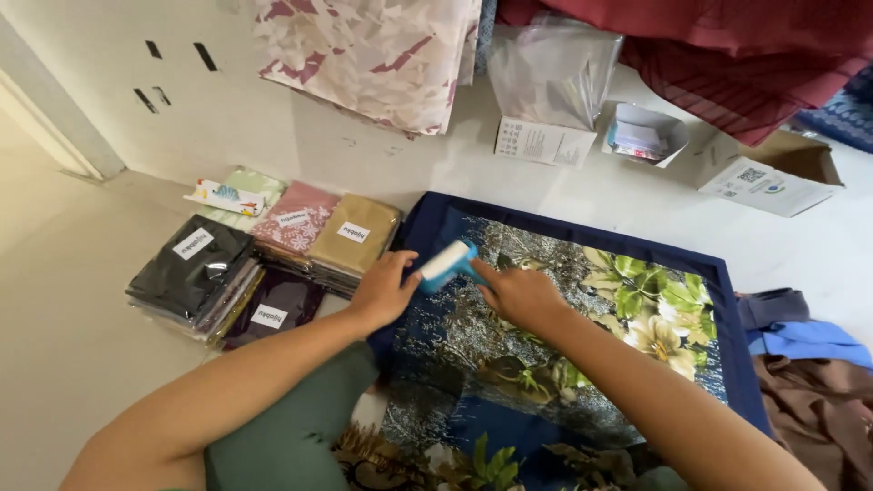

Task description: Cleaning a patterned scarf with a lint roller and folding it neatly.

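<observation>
A small blue and white handheld device [446, 264] lies over a dark blue cloth printed with flowers and leaves [637, 300], spread flat on the floor. My left hand [382, 291] grips the device's left end with thumb and fingers. My right hand [518, 295] holds its right end, fingers curled toward it. Both forearms reach in from the bottom edge. A green fabric [291, 427] covers my knee below the left arm.
Stacks of folded cloths in clear bags with white labels [264, 259] sit left of the blue cloth. Open cardboard boxes [773, 173] and a plastic bag [555, 73] stand at the back. Brown and blue garments [809, 373] lie at the right. Patterned fabrics [382, 55] hang above.
</observation>
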